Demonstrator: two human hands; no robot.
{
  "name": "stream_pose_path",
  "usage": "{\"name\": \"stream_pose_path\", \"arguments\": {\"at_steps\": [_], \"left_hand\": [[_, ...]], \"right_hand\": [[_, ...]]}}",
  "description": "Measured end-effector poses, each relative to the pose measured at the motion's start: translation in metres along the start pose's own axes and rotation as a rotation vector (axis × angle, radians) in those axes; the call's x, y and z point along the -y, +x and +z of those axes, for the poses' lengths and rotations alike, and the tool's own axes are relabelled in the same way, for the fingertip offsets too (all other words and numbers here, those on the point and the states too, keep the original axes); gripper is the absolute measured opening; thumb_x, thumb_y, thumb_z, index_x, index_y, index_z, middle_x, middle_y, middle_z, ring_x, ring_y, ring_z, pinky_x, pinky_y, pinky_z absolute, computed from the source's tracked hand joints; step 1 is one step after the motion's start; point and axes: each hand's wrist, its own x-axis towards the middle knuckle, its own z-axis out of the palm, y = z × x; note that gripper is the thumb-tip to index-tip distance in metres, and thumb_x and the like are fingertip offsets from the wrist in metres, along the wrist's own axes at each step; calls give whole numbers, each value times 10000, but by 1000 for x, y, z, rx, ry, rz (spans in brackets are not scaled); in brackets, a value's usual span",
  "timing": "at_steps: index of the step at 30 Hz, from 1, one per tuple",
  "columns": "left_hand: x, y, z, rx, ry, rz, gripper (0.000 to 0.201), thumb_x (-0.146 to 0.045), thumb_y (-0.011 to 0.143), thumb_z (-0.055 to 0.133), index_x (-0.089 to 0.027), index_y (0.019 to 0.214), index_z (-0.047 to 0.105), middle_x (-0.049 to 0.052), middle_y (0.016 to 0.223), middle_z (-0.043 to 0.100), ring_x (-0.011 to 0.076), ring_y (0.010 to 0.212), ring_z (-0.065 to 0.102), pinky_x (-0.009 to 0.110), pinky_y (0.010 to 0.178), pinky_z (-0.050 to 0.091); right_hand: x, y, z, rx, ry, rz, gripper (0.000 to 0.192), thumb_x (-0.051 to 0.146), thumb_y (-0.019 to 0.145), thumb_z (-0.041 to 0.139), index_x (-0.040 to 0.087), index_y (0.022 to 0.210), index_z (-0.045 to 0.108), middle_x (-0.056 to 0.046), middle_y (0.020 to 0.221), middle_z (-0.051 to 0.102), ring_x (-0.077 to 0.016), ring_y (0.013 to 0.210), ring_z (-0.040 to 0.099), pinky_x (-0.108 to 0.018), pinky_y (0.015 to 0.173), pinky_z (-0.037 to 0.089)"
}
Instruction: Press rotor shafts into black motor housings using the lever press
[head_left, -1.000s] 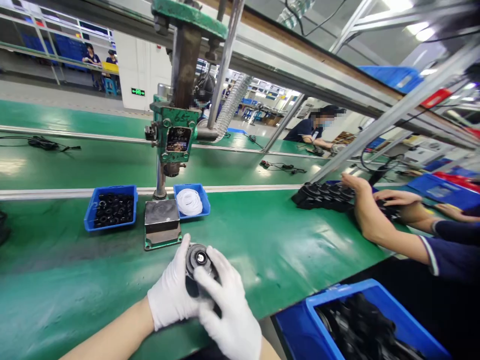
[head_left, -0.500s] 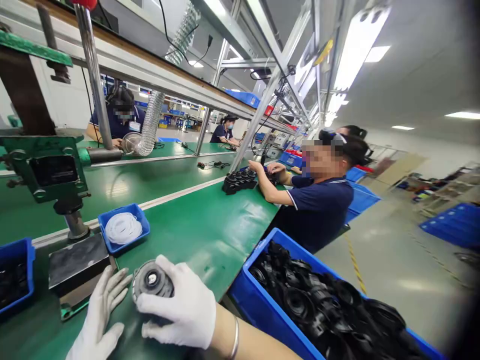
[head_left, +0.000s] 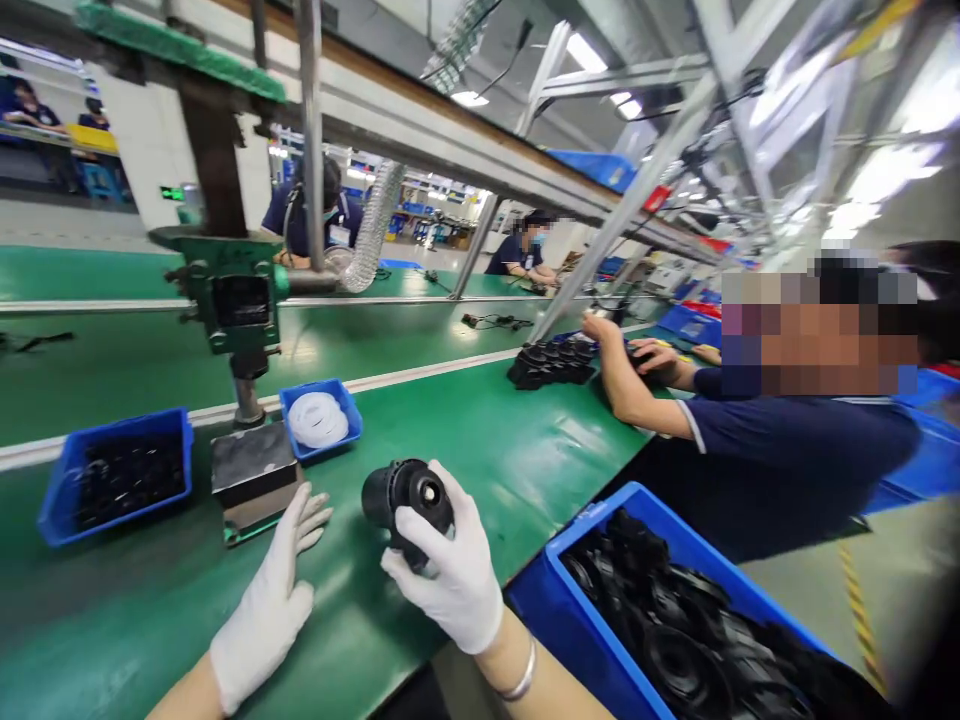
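Note:
In my gloved right hand [head_left: 454, 570] is a black round plastic housing [head_left: 397, 500], tilted above the green bench top, with a small pale pin at the centre of its face. The thumb and fingers wrap round its right side and hide part of it. My gloved left hand [head_left: 274, 590] is open, fingers stretched out and holding nothing. Its fingertips are close to the dark metal block [head_left: 255, 465] under the green press [head_left: 240, 300]. A gap separates this hand from the housing.
A blue tray of white rings [head_left: 320, 418] and a blue tray of small black parts [head_left: 124, 470] flank the block. At right stands a blue crate [head_left: 559, 550] full of black housings. Beyond it a co-worker [head_left: 787, 450] handles black parts by a stack [head_left: 551, 362].
The view has swung left, bringing the tray of small black parts fully into sight. My right hand has turned the housing so its side shows. My left hand stays open.

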Motion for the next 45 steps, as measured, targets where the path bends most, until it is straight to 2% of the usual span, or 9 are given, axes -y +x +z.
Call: {"name": "stream_pose_path", "arguments": {"at_steps": [7,15,24,27,30,35,38,41,45], "left_hand": [[1,2,-1,5,52,3,959,-30,663,396,-278,1525,56,105,1548,269,283,1400,337,574,1152,265],[-17,-3,-9,67,14,-37,765,-306,916,507,-229,1535,65,141,1589,224,289,1459,249,522,1199,209],[-39,3,17,23,11,-143,1091,-202,689,652,-127,1517,-55,190,1522,336,299,1418,341,483,1196,241],[-39,4,21,-20,-1,-133,1083,-202,674,626,-115,1507,-60,189,1473,391,299,1390,384,502,1193,237],[-40,4,21,-19,29,-160,1058,-204,660,623,-109,1506,-5,189,1456,403,308,1387,382,526,1198,201],[-42,3,21,-22,-18,-165,1086,-195,653,616,-111,1509,-49,186,1468,380,292,1378,396,491,1198,226],[-43,3,21,-16,-7,-161,1103,-182,643,618,-113,1514,-55,172,1451,404,288,1370,408,463,1198,240],[-43,1,19,-8,55,-171,1095,-177,624,631,-112,1518,3,169,1440,422,307,1377,395,474,1202,224],[-40,1,20,-15,33,-162,1077,-180,642,628,-129,1517,1,172,1460,400,301,1377,396,488,1199,230]], "right_hand": [[2,-4,17,108,-1,-48,397,228,755,700,297,1145,676,-123,1473,323,-293,1062,529,-457,890,496],[31,-15,3,424,137,20,706,293,744,733,317,1403,482,-151,1557,250,-375,1253,503,-491,952,515],[19,6,28,273,916,382,543,406,961,503,251,1468,388,-90,1442,509,-246,1336,473,-439,1108,418],[3,4,24,3,899,473,312,463,929,551,217,1029,714,-75,837,748,-270,1022,672,-436,954,525],[-7,4,19,-231,924,569,425,472,1007,362,225,863,678,16,446,548,-215,633,661,-374,715,575],[12,10,32,125,1000,523,456,464,936,540,242,1334,545,-89,1222,669,-237,1194,584,-387,1006,481],[8,9,26,2,1019,543,305,479,919,557,220,943,718,-57,758,727,-234,843,695,-376,845,550],[-3,7,19,-248,1059,616,449,487,984,413,223,681,613,72,332,373,-142,366,486,-315,576,522],[11,8,29,-72,996,588,374,472,944,520,214,1195,622,-81,982,735,-220,967,680,-372,870,538]]}}
